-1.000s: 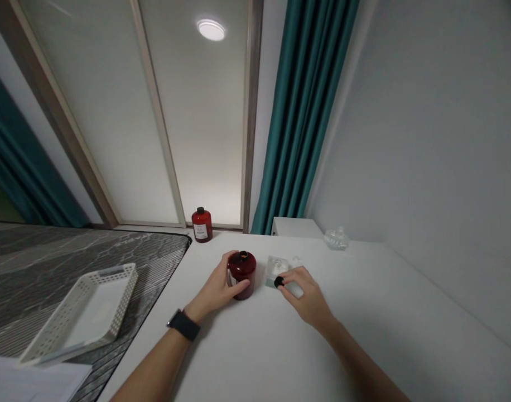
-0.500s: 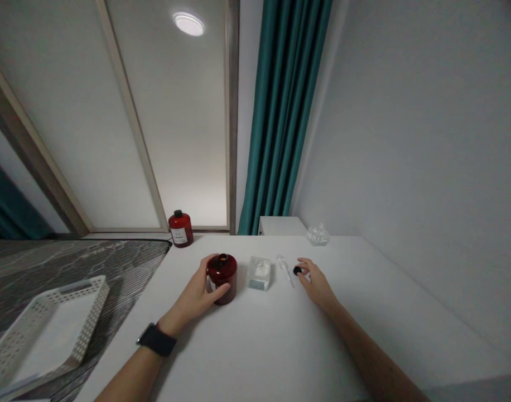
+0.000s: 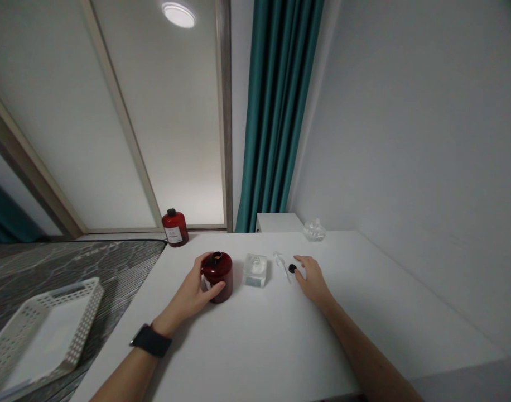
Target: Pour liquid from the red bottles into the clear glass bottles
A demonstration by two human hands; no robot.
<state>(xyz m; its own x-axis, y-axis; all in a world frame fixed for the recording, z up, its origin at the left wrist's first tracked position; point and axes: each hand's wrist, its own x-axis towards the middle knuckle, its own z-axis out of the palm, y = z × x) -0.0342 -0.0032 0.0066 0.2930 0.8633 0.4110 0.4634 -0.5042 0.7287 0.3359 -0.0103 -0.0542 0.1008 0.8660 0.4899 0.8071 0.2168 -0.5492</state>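
Observation:
My left hand point(image 3: 192, 291) is wrapped round a dark red open-topped bottle point(image 3: 217, 274) standing upright on the white table point(image 3: 255, 335). A square clear glass bottle point(image 3: 255, 270) stands just right of it. My right hand point(image 3: 311, 279) rests on the table further right, its fingertips at a small black cap point(image 3: 292, 268). A thin clear pump or dropper piece point(image 3: 280, 262) lies between the glass bottle and the cap. A black watch point(image 3: 150, 340) sits on my left wrist.
A second red bottle with a black cap and white label point(image 3: 174, 226) stands at the table's far left corner. A clear glass item point(image 3: 314, 229) sits at the back. A white perforated tray point(image 3: 38, 335) lies on the dark marbled surface at left. Teal curtain behind.
My right hand carried the black cap from beside the glass bottle out to the right and set it down on the table. The left hand stayed on the red bottle. The view shifted.

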